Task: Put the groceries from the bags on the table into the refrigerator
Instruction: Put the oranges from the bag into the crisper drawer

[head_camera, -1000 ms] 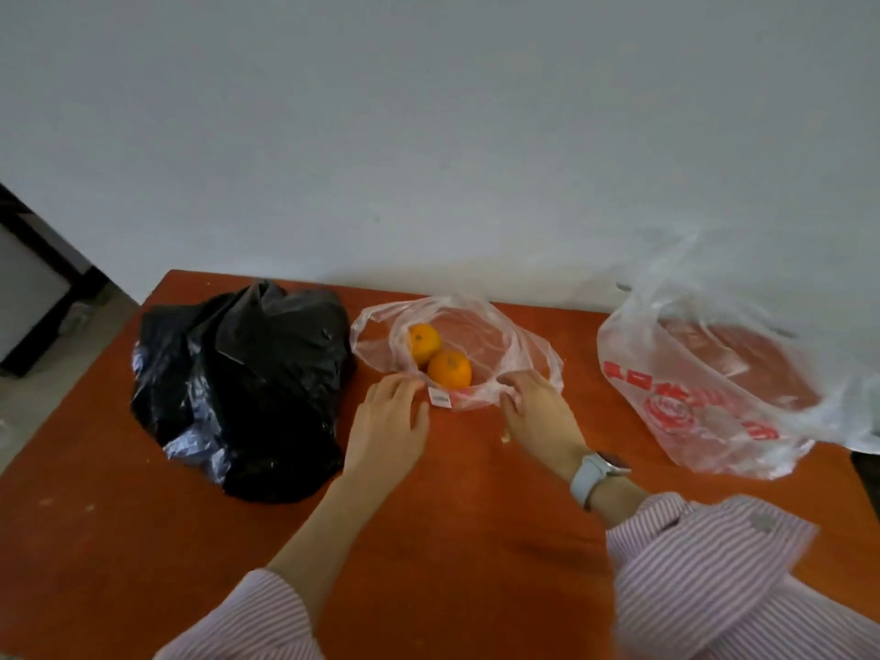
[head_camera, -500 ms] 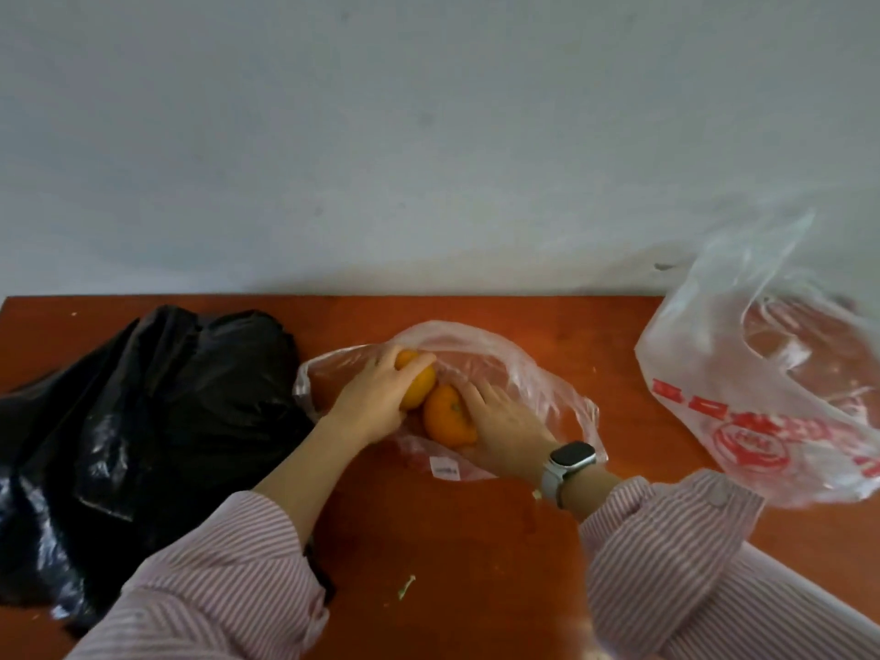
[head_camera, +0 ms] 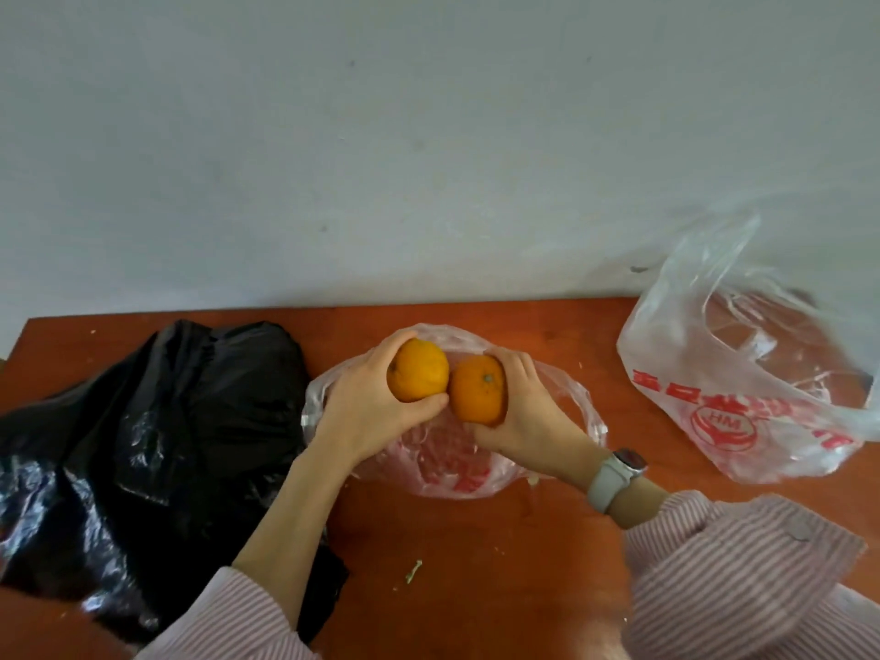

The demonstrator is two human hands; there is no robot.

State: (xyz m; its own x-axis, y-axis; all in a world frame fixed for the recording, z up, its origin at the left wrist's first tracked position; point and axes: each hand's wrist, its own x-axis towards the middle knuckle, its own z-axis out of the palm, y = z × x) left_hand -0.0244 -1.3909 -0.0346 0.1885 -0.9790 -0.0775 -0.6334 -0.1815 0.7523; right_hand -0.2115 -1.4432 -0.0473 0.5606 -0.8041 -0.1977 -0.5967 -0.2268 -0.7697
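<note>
Now left hand (head_camera: 366,412) fingers curl round yellow orange (head_camera: 418,370); right hand (head_camera: 528,412) grips darker orange (head_camera: 477,389).

Home setting: grocery bags (head_camera: 743,388) on wooden table (head_camera: 476,564).

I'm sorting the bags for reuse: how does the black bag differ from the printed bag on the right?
The black bag is opaque, so its contents are hidden; the printed bag is see-through, with the table showing through it. The black bag is plain and lies slumped in a low heap at the table's left; the printed bag carries red lettering and a round logo, and its mouth stands open at the right. Both are crinkled plastic, untouched by either hand.
</note>
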